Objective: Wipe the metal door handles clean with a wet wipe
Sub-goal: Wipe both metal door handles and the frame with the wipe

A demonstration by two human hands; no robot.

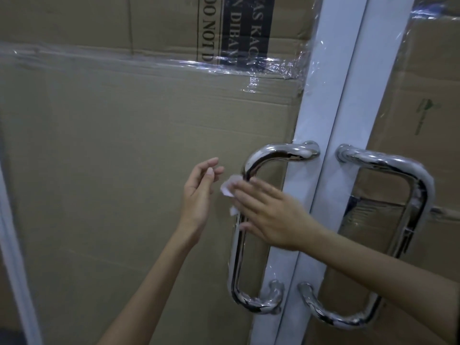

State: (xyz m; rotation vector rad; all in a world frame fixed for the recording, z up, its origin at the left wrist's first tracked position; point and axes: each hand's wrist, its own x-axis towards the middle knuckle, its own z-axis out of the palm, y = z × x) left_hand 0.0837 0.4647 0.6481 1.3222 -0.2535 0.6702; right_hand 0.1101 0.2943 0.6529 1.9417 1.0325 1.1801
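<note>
Two shiny metal D-shaped handles are mounted on a pair of white-framed doors. The left handle (239,257) runs down the left door, the right handle (413,220) down the right one. My right hand (268,212) lies with straight fingers across the left handle's upper bar, pressing a white wet wipe (230,186) against it. The wipe pokes out beyond my fingertips and at the hand's lower edge. My left hand (199,195) hovers just left of the wipe, fingers relaxed and apart, holding nothing.
Brown cardboard (124,170) covers the left door panel, with clear plastic wrap (224,66) taped across it. More cardboard (428,83) covers the right panel. The white door frames (331,115) meet between the handles.
</note>
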